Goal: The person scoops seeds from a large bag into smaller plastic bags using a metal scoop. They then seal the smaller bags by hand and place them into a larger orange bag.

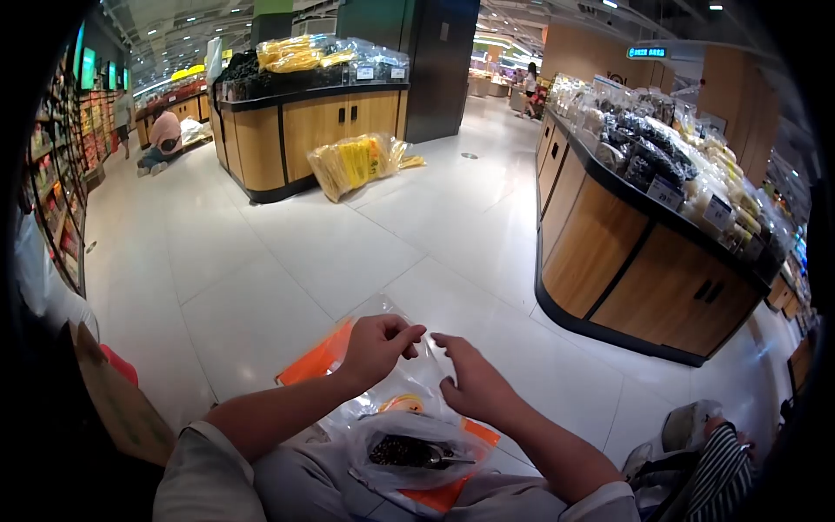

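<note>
My left hand [380,350] is raised over my lap, fingers curled in and thumb against the index finger; whatever the pinch may hold is too small to tell. Facing it, my right hand [474,380] has its fingers loosely bent and the thumb apart, with nothing visible in them. Behind and below both hands lies a clear plastic bag with orange panels [315,355]. On my lap an open whitish plastic bag [365,432] contains small dark pieces, perhaps beans [396,451], and a metal scoop [442,456] rests among them.
A wooden display counter [644,287] with bagged dry goods stands right. Another counter [304,135] is ahead, a large bag of yellowish sticks [357,165] leaning by it. A cardboard box [117,396] is at left. A person in striped sleeves [720,474] sits close at right.
</note>
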Tool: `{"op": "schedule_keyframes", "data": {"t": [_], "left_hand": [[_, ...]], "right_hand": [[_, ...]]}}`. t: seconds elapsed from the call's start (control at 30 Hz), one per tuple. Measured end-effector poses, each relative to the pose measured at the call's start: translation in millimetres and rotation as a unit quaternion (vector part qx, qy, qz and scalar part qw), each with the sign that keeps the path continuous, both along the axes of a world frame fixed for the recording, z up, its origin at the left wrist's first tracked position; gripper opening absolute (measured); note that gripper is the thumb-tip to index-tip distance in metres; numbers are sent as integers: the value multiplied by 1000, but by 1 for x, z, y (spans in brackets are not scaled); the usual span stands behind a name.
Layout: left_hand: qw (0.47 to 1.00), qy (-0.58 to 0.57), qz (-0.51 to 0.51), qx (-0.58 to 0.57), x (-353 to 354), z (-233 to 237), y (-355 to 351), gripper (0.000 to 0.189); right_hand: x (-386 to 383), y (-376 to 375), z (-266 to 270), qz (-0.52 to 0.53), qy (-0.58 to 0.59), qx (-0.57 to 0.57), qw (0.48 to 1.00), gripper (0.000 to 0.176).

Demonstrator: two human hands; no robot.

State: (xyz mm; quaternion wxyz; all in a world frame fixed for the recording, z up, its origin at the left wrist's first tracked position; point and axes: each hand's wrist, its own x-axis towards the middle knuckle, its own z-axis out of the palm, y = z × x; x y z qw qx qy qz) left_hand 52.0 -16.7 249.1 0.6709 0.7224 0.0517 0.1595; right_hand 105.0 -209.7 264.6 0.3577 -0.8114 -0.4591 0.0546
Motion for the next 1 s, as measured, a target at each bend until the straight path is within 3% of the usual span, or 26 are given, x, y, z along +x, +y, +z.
{"op": "schedule_keyframes", "data": {"t": [0.03, 0.07, 0.13, 0.17, 0.27, 0.3, 0.43, 0.53, 0.57, 0.73, 0.8, 0.83, 1.0], "left_hand": [[1000, -1, -1, -5, -1, 0, -1, 21], [1000, -1, -1, -10, -3, 0, -1, 20], [1000, -1, -8, 0, -5, -2, -1, 21], [1000, -13, -17, 12, -6, -2, -2, 22], [997, -22, -35, 61, -13, 2, -4, 24], [994, -20, -44, 99, -16, 2, -5, 26], [995, -14, -75, 66, -17, -3, -3, 27], [993, 21, -70, 93, -20, 1, -3, 24], [993, 12, -73, 91, -19, -4, -3, 24], [991, 17, -81, 104, -23, -2, -9, 22], [988, 32, -81, 123, -26, 4, -10, 20], [990, 19, -77, 115, -25, 0, -10, 27], [988, 13, -93, 125, -25, 1, -11, 23]], "right_hand": [[3, 2, -4, 56, 40, 18, 997, 59], [3, 3, -4, 54, 38, 19, 998, 59], [0, 7, -7, 71, 149, -3, 986, 59], [2, 8, -10, 76, 190, 41, 978, 56], [-4, 12, -4, 55, 161, 54, 984, 49], [-8, 15, 0, 42, 135, 66, 988, 39], [-7, 15, -5, 53, 163, 81, 982, 27], [-13, 12, 9, 22, 163, 6, 986, 28], [-15, 10, 10, 27, 119, 15, 992, 30], [-11, 5, -3, 46, 116, 30, 992, 35], [-13, 4, 0, 8, 131, -3, 991, 29], [-13, 5, -10, 1, 128, 72, 989, 24], [-8, 0, -12, 0, 177, 37, 983, 22]]}}
